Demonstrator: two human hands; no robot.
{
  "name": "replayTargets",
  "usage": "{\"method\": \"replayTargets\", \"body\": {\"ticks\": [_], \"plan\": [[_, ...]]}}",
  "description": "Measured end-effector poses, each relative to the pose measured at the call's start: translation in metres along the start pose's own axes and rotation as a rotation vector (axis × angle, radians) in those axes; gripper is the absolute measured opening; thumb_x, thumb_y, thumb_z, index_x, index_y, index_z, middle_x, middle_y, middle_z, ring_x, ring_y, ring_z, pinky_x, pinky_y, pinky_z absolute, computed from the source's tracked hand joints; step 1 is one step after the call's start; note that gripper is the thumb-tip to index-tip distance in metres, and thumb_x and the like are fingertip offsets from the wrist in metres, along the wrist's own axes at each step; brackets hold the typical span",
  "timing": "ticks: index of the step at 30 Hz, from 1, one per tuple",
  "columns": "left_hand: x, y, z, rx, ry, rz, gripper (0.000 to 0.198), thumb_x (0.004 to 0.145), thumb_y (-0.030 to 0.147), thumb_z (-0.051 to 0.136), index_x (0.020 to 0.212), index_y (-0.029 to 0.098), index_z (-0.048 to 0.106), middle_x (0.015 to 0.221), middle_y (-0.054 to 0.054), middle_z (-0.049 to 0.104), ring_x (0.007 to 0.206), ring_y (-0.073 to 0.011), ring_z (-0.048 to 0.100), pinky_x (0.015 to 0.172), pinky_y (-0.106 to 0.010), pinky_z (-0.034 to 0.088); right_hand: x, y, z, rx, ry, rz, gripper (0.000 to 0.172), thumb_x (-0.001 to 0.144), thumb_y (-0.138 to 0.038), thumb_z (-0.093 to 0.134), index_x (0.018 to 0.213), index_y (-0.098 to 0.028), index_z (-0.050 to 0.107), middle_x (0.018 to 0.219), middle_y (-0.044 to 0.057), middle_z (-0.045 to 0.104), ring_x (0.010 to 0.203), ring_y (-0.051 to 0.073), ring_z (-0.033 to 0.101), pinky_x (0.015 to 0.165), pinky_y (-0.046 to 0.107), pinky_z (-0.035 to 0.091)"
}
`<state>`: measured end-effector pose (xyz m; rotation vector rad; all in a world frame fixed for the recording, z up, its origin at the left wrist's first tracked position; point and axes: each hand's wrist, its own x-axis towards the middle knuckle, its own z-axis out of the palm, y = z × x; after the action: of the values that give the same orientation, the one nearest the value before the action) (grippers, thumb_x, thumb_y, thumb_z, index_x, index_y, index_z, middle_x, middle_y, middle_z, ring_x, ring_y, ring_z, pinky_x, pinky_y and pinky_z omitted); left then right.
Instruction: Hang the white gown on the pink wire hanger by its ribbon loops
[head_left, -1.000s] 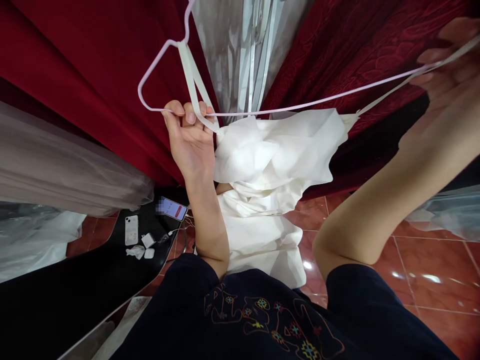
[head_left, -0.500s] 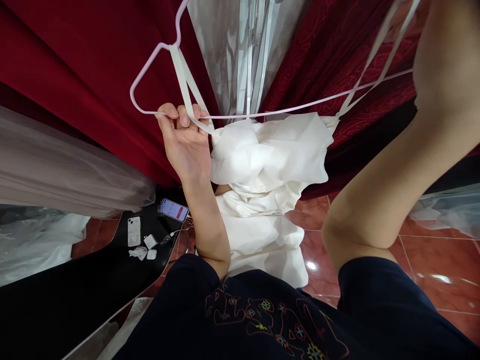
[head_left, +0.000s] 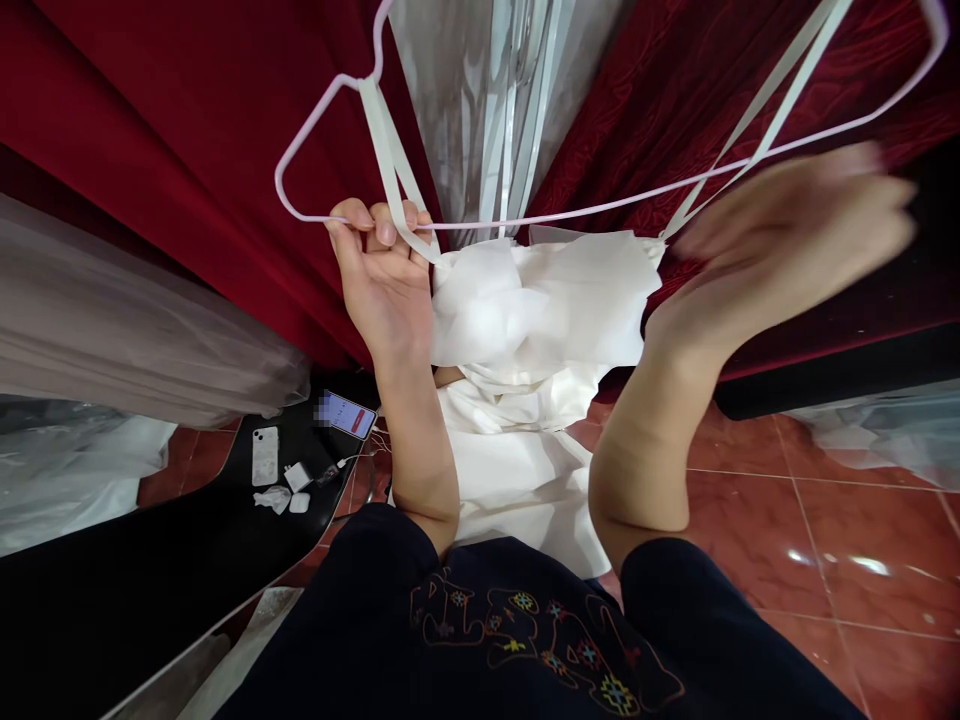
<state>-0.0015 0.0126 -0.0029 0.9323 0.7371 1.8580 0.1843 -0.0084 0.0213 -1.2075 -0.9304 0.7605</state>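
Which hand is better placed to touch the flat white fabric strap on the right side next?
Right, I think. The blurred right hand is close to that strap, while the left hand is gripping the thin pale-pink hanger near its other end.

Table (head_left: 135,580), black, with curved edge and pale rim; left to lower left of frame. Lying on it, grouped at its far end, left of centre:
– Phone (head_left: 349,415), screen lit, face up.
– White phone-shaped item (head_left: 265,456), camera-like marks at its upper corner.
– White charger block (head_left: 297,477), beside a small dark item (head_left: 326,474), indistinct.
– Crumpled whitish wrapping (head_left: 272,499), just beside a small white rounded case (head_left: 299,502).
– White cable (head_left: 358,457), running toward the table's right edge.

Floor (head_left: 750,530): glossy reddish tiles, pale joints; chiefly lower right.
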Motion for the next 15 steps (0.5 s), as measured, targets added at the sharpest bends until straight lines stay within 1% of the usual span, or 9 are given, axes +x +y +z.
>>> {"method": "replayTargets", "body": {"ticks": [2, 3, 5, 6, 8, 9, 11, 13, 15], "plan": [[-0.002, 0.001, 0.002, -0.03, -0.01, 0.018, 0.042, 0.091, 0.065, 0.04, 0.078, 0.025, 0.045, 0.078, -0.004, 0.046, 0.088, -0.0208, 0.057, 0.091, -0.039, 0.049, -0.009, 0.015, 0.004, 0.014, -0.109, 0.047, 0.07, 0.09, -0.067, 0.017, 0.055, -0.014, 0.046, 0.049, 0.003, 0.042, 0.045, 0.004, 0.038, 0.045, 0.021, 0.029], [-0.003, 0.002, 0.003, -0.039, -0.013, 0.028, 0.043, 0.091, 0.065, 0.04, 0.078, 0.025, 0.045, 0.077, -0.004, 0.046, 0.088, -0.0202, 0.057, 0.091, -0.038, 0.049, -0.01, 0.02, 0.006, 0.022, -0.184, 0.083, 0.066, 0.086, -0.07, 0.03, 0.06, -0.014, 0.052, 0.051, 0.005, 0.049, 0.047, 0.006, 0.043, 0.046, 0.023, 0.033], [-0.004, 0.003, 0.005, -0.05, -0.019, 0.037, 0.039, 0.094, 0.06, 0.039, 0.079, 0.024, 0.044, 0.076, -0.003, 0.045, 0.087, -0.0187, 0.057, 0.091, -0.037, 0.049, -0.011, 0.025, 0.01, 0.109, -0.277, 0.127, 0.06, 0.082, -0.071, 0.041, 0.086, -0.015, 0.062, 0.075, 0.008, 0.064, 0.062, 0.01, 0.057, 0.058, 0.026, 0.046], [-0.005, 0.003, 0.005, -0.058, -0.025, 0.033, 0.035, 0.098, 0.054, 0.037, 0.08, 0.024, 0.044, 0.075, -0.003, 0.044, 0.085, -0.0177, 0.056, 0.092, -0.036, 0.049, -0.01, 0.025, 0.012, 0.193, -0.273, 0.118, 0.056, 0.083, -0.069, 0.043, 0.097, -0.018, 0.061, 0.09, 0.007, 0.067, 0.074, 0.012, 0.062, 0.069, 0.028, 0.052], [-0.005, 0.003, 0.006, -0.078, -0.04, 0.017, 0.03, 0.101, 0.043, 0.034, 0.08, 0.024, 0.044, 0.075, -0.002, 0.044, 0.083, -0.0161, 0.057, 0.093, -0.034, 0.049, -0.009, 0.022, 0.015, 0.387, -0.185, 0.063, 0.044, 0.086, -0.063, 0.042, 0.101, -0.025, 0.057, 0.106, 0.004, 0.065, 0.097, 0.013, 0.062, 0.091, 0.031, 0.053], [-0.005, 0.002, 0.006, -0.082, -0.044, 0.006, 0.03, 0.102, 0.041, 0.033, 0.08, 0.024, 0.044, 0.076, -0.002, 0.044, 0.084, -0.016, 0.058, 0.095, -0.033, 0.049, -0.01, 0.021, 0.016, 0.485, -0.134, 0.033, 0.038, 0.087, -0.059, 0.041, 0.097, -0.025, 0.055, 0.105, 0.003, 0.064, 0.102, 0.013, 0.061, 0.099, 0.032, 0.051], [-0.006, -0.001, 0.004, -0.059, -0.039, -0.012, 0.029, 0.101, 0.043, 0.034, 0.081, 0.025, 0.045, 0.079, -0.003, 0.05, 0.091, -0.0169, 0.06, 0.098, -0.034, 0.049, -0.011, 0.021, 0.016, 0.613, -0.061, -0.014, 0.029, 0.089, -0.053, 0.041, 0.089, -0.025, 0.05, 0.093, 0.002, 0.062, 0.101, 0.012, 0.059, 0.107, 0.034, 0.048], [-0.009, -0.003, 0.0, -0.007, -0.038, -0.036, 0.026, 0.1, 0.043, 0.036, 0.085, 0.027, 0.05, 0.09, -0.003, 0.059, 0.104, -0.0183, 0.061, 0.102, -0.036, 0.047, -0.012, 0.023, 0.016, 0.622, -0.056, -0.027, 0.027, 0.089, -0.052, 0.042, 0.084, -0.026, 0.046, 0.085, 0.001, 0.059, 0.096, 0.012, 0.058, 0.109, 0.035, 0.046], [-0.012, -0.005, -0.004, 0.044, -0.056, -0.038, 0.024, 0.1, 0.04, 0.034, 0.096, 0.03, 0.056, 0.106, -0.003, 0.064, 0.116, -0.0181, 0.058, 0.106, -0.037, 0.045, -0.01, 0.028, 0.014, 0.54, -0.085, -0.017, 0.028, 0.087, -0.054, 0.043, 0.082, -0.027, 0.044, 0.081, 0.002, 0.057, 0.097, 0.014, 0.056, 0.11, 0.036, 0.044]]}}
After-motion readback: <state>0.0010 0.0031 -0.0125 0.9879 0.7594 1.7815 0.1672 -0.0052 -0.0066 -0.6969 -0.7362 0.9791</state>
